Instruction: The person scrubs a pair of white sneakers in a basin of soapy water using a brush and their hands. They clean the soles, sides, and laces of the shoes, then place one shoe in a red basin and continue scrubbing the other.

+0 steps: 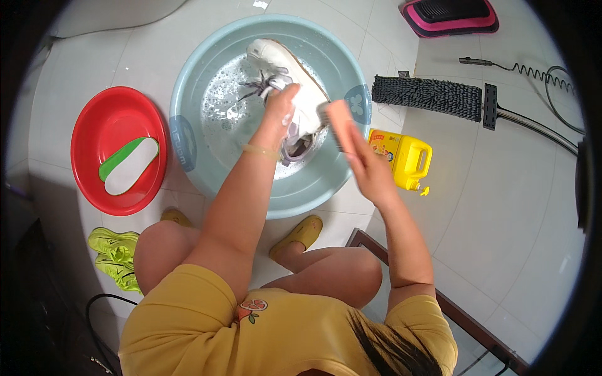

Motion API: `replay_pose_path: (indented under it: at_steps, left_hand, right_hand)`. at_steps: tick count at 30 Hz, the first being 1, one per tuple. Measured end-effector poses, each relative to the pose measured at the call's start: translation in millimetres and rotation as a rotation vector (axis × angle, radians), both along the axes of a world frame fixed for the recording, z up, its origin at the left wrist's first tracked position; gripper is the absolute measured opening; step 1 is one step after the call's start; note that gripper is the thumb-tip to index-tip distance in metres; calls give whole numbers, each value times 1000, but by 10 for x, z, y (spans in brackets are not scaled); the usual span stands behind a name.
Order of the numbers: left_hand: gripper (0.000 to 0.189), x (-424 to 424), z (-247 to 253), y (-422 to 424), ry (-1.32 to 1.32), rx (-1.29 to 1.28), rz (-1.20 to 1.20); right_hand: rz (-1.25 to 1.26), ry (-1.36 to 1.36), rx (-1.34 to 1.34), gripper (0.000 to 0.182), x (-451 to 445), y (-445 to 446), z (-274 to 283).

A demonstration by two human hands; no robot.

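A white lace-up sneaker (308, 101) is held over a large pale-blue plastic basin (211, 181), its sole side turned to the right. My left hand (281, 110) grips it around the laces and tongue, with some suds on the skin. Dark and grey laces hang loose to the left. My right hand (371, 171) holds an orange scrubbing brush (342, 122), blurred, its dark bristles facing the sneaker's heel. Whether the bristles touch the shoe I cannot tell. Foamy water (221, 113) lies in the basin below.
Left of the basin stands a red basin (84, 169) holding insoles (132, 167). Neon-yellow sneakers (115, 256) rest near my left knee. On the right are a yellow detergent jug (400, 157), a grey chenille mop head (428, 97), a coiled cable (531, 75) and a pink-and-black device (450, 18).
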State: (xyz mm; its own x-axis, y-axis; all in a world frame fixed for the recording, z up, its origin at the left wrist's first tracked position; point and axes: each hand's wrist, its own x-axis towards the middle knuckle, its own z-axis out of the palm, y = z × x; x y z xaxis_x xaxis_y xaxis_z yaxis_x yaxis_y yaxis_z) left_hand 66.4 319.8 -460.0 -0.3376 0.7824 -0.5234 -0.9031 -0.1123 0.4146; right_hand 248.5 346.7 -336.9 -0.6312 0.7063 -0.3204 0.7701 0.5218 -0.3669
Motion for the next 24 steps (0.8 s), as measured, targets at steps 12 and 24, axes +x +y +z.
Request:
replay_pose_path:
  at_steps: [12,24]
  left_hand:
    - [19,379,25,-46,604,58,-399]
    - [28,259,357,-123,777,203,-473]
  right_hand:
    - [-459,460,-230,61,-851,742,4]
    - [-494,813,-778,91,-411,386,-214]
